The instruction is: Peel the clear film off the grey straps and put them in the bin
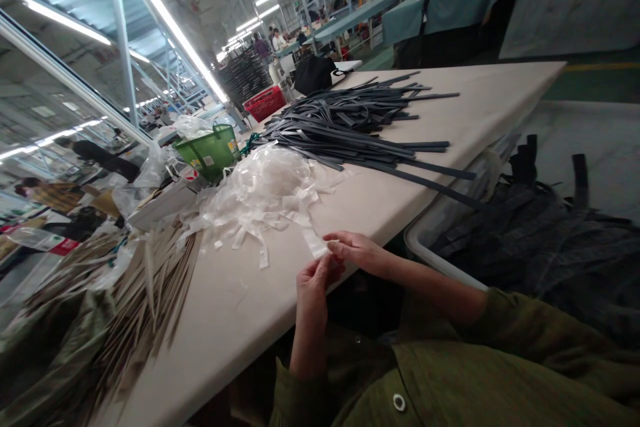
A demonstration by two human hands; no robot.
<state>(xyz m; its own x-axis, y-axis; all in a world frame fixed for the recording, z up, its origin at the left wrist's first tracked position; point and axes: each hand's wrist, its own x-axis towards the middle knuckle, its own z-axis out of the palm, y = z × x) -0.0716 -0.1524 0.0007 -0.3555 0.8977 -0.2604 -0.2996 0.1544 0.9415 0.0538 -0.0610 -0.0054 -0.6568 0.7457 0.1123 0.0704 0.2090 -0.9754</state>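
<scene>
Both hands meet at the table's near edge, on the end of a white translucent strip [314,241]. My left hand [314,283] pinches the strip between thumb and fingers. My right hand [363,255] is closed on the same end, its fingertips against those of the left. From there the strip runs back towards a loose heap of similar white strips [270,177]. Behind that heap lies a large pile of dark grey fabric strips [345,117], several of them reaching across to the table's right edge.
Brown strips [150,293] and olive cloth [45,353] cover the pale table's [235,320] left end. A green basket [210,152], a red basket [265,103] and a black bag [315,75] stand farther back. At right, a white bin [425,247] holds dark strips [540,240]. Other people work far off.
</scene>
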